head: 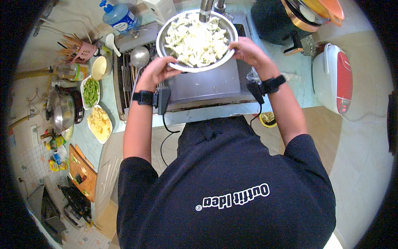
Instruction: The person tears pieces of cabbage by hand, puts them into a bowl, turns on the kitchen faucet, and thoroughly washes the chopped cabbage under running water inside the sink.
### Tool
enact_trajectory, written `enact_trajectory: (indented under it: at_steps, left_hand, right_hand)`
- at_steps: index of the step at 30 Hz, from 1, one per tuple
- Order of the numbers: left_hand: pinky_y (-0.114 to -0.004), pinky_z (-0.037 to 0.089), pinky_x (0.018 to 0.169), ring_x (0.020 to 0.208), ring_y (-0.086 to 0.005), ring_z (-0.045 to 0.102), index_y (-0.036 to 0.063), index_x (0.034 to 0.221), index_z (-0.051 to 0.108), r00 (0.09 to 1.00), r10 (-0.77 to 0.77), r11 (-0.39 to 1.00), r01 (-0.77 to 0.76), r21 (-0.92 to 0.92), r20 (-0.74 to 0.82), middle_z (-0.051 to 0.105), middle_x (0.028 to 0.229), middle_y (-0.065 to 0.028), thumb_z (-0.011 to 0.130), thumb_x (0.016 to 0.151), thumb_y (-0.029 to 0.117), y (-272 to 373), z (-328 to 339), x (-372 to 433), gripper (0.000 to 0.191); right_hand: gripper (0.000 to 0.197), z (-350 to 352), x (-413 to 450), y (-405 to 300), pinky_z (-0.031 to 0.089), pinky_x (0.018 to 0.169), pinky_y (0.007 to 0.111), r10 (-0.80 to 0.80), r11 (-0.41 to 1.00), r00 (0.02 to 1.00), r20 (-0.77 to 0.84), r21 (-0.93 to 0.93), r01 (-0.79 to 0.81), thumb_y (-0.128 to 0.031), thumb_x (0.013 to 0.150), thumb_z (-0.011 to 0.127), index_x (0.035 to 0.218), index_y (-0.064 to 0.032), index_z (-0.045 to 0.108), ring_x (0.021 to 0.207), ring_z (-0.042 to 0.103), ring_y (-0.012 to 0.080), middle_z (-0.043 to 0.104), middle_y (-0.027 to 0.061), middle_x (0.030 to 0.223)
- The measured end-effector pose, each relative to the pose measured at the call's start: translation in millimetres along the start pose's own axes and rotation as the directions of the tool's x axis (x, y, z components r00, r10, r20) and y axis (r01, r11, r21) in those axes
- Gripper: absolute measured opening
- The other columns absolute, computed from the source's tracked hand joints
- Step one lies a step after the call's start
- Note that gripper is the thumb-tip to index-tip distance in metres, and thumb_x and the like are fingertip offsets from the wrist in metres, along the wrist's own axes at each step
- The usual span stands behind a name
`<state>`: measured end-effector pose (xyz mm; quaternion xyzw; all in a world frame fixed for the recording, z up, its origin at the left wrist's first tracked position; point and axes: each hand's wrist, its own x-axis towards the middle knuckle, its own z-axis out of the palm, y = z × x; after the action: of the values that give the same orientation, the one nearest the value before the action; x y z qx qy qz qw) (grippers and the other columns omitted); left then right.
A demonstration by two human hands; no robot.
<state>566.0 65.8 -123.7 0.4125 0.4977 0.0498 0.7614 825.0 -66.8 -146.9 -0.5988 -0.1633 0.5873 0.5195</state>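
Note:
Both my hands grip a round stainless-steel bowl [233,29] full of cauliflower florets [196,40]. The bowl is above the metal sink area [205,84], and the tip of a faucet [205,14] is over it in the view. My left hand [158,71] holds the near left rim, its thumb on top and its fingers below. At the right rim, my right hand [248,53] has its thumb over the edge; its other fingers are partly hidden. A steel ladle [140,57] lies just left of my left hand, on a rack.
Left on the counter are a dish of cut green vegetables [90,92], a dish of pale yellow pieces [100,124] and a wooden cutting board [81,174]. A blue pump bottle [122,22] stands behind. A rice cooker [333,79] and a dark pot [270,25] stand right.

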Motion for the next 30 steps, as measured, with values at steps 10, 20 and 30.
enact_trajectory:
  at_steps: [10,20,30]
  left_hand:
    - [-0.032,0.051,0.05,0.064,-0.019,0.058,0.0006,0.082,0.053,0.948,0.157,0.926,-0.045,0.375,-0.276,0.057,0.073,-0.0081,0.062,0.066,0.005,-86,-45,70,0.019]
    - [-0.037,0.05,0.064,0.076,-0.0317,0.063,-0.0024,0.076,0.063,0.925,0.008,0.619,0.294,0.728,-0.38,0.062,0.077,-0.0219,0.064,0.058,0.008,-181,-57,153,0.021]
    - [-0.04,0.049,0.071,0.087,-0.0367,0.058,-0.0042,0.089,0.057,0.912,-0.015,0.536,0.354,0.766,-0.411,0.058,0.095,-0.0241,0.062,0.062,0.007,-170,-46,182,0.029]
  right_hand:
    - [0.028,-12,6,90,0.053,0.065,0.036,0.176,0.982,0.984,0.001,0.075,-0.175,0.004,0.068,0.052,0.096,0.0071,0.053,0.076,0.061,0.0239,0.059,0.015,0.09]
    - [0.029,-58,105,237,0.051,0.054,0.038,0.486,0.872,0.872,-0.062,0.104,-0.478,0.009,0.066,0.049,0.093,0.0026,0.054,0.067,0.06,0.0261,0.059,0.0132,0.079]
    - [0.041,-46,117,241,0.049,0.064,0.035,0.443,0.896,0.866,-0.232,0.092,-0.434,0.006,0.074,0.043,0.114,-0.0002,0.045,0.081,0.057,0.0266,0.056,0.0121,0.092]
